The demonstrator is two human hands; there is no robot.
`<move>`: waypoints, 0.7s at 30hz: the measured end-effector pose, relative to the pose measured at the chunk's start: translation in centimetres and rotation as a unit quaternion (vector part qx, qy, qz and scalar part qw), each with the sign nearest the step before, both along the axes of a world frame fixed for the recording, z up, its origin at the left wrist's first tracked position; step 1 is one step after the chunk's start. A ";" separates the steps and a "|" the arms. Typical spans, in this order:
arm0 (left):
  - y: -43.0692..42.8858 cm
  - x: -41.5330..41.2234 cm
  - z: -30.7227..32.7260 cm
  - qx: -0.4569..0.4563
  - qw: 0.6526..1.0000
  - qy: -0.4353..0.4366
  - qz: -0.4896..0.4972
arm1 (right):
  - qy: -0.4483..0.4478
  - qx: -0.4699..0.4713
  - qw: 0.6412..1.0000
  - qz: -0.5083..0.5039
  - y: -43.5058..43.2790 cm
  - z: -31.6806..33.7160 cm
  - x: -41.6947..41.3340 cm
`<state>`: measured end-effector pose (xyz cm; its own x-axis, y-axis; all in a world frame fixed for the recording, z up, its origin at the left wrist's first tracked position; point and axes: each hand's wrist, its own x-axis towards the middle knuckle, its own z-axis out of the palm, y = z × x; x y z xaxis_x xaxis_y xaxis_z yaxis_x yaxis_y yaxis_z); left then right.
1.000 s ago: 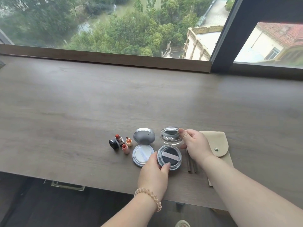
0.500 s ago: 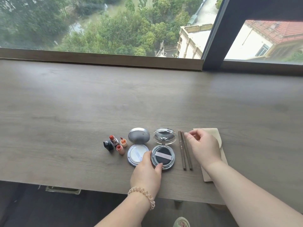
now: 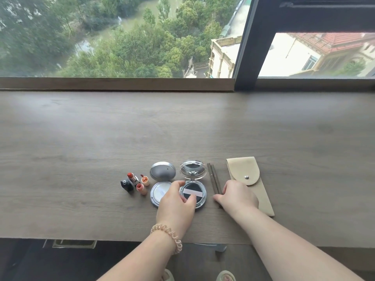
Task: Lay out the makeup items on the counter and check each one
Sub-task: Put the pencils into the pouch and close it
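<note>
Reaching in from the near edge over the grey-brown wood-grain tabletop (image 3: 81, 138), both bare forearms angled inward, a coiled peach hair tie (image 3: 169, 236) circling the left wrist. Left hand (image 3: 176, 201) hovering palm-down across the gap between two open round compacts, fingers loosely curled, thumb tip lying over the near rim of the clear-lidded black cushion compact (image 3: 192, 192), index finger touching its left edge; grip not closing on anything visibly, though whether pressing the rim cannot be told. Right hand (image 3: 237, 196) resting palm-down on the tabletop, fingers bent and pointing left, grip loose and holding nothing, fingertips just beside the near ends of two slim brown makeup pencils (image 3: 214, 179) lying side by side. Sitting just right of that hand and partly under its wrist, a flat beige suede pouch with a metal snap (image 3: 247, 175). Standing open just left of the black compact, a silver round powder compact with a pale puff (image 3: 161, 187), partly covered by the left hand. Clustering further left, well clear of either grip: an uncapped orange-red lipstick (image 3: 133, 178), its black cap (image 3: 126, 185) bearing a small pale emblem too small to read, and two small peach-coloured lip pots (image 3: 143, 184). Showing beyond the window (image 3: 121, 37), treetops and rooftops far below.
</note>
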<state>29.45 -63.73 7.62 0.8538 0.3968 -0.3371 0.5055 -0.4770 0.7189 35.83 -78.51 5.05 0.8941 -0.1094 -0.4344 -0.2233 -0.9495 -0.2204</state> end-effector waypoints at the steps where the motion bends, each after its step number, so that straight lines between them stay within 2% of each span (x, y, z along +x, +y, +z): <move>1: 0.0 -0.2 0.1 -0.002 1.000 -0.002 -0.002 | 0.008 0.005 1.000 -0.013 0.0 -0.2 0.0; 6: 0.5 -0.9 0.8 -0.010 1.000 -0.026 -0.010 | 0.024 0.057 0.997 -0.055 -0.2 -0.4 -0.3; 9: 0.9 -0.5 2.3 -0.001 0.997 -0.078 -0.014 | -0.037 0.112 0.989 -0.084 -1.1 1.1 -0.6; 11: 1.4 0.1 3.6 0.030 0.988 -0.142 -0.051 | -0.101 0.191 0.972 -0.091 -2.1 2.9 -0.7; 13: 1.6 0.9 5.0 0.098 0.967 -0.202 -0.119 | -0.148 0.283 0.945 -0.074 -2.9 5.5 -0.6; 16: 1.3 2.2 7.1 0.205 0.927 -0.239 -0.204 | -0.160 0.371 0.914 -0.033 -3.6 9.1 -0.2; 21: 0.6 3.2 9.6 0.263 0.877 -0.320 -0.245 | -0.139 0.499 0.855 0.006 -4.1 14.3 -0.6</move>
<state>32.68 -63.10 17.23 0.9129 -0.1131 0.3922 -0.2789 -0.8744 0.3969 35.28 -82.64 19.32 0.9763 0.2024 -0.0768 -0.0222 -0.2595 -0.9655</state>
